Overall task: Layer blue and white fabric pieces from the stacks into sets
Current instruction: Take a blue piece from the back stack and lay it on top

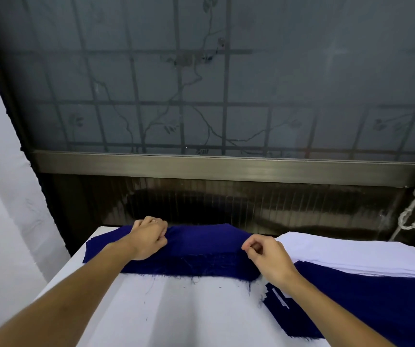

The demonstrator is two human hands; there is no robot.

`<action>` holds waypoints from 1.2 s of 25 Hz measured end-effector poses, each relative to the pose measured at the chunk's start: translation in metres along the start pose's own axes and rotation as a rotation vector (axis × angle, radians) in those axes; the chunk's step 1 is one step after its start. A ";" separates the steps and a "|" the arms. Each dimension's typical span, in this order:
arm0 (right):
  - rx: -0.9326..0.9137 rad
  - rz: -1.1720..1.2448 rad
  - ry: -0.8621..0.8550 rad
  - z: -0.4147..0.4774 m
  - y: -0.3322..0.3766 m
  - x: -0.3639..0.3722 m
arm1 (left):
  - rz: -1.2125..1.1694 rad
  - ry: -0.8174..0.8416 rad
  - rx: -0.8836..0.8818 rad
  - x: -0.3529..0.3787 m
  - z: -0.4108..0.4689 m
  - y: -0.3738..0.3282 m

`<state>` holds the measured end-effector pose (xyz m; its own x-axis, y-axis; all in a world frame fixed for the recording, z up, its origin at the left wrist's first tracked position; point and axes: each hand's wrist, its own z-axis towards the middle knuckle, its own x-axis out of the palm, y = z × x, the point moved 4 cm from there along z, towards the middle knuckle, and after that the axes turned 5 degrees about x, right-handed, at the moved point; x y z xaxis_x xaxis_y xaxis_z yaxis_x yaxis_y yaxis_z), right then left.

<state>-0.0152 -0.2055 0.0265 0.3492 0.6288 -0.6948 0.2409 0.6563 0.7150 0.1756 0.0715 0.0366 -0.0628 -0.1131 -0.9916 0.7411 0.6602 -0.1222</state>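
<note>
While your curled fingers (160,232) pinch the top layer of the blue stack (201,249), left hand (149,237) and right hand (264,254) at its ends by the table's (176,316) far edge, lift one piece only, taut, toward the white stack (351,251).

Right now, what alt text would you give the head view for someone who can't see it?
A left hand and right hand pinch at the top of a blue stack on the far side of a white table. A white stack with blue pieces in front lies to the right; a frosted window stands behind.
</note>
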 end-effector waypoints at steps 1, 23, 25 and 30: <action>-0.011 -0.016 -0.004 0.000 0.003 0.002 | -0.029 0.001 0.020 -0.002 -0.001 -0.002; -0.125 -0.138 -0.020 -0.010 0.038 0.037 | -0.162 -0.125 0.053 -0.016 -0.006 -0.023; -0.145 -0.164 -0.039 -0.010 0.039 0.034 | -0.145 -0.114 0.020 -0.024 -0.002 -0.025; -0.340 -0.327 -0.179 -0.007 0.069 0.029 | 0.113 -0.146 0.264 -0.053 -0.011 -0.056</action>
<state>0.0054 -0.1396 0.0550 0.4613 0.3056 -0.8329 0.0654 0.9245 0.3755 0.1295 0.0487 0.0960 0.1126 -0.1678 -0.9794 0.8870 0.4612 0.0230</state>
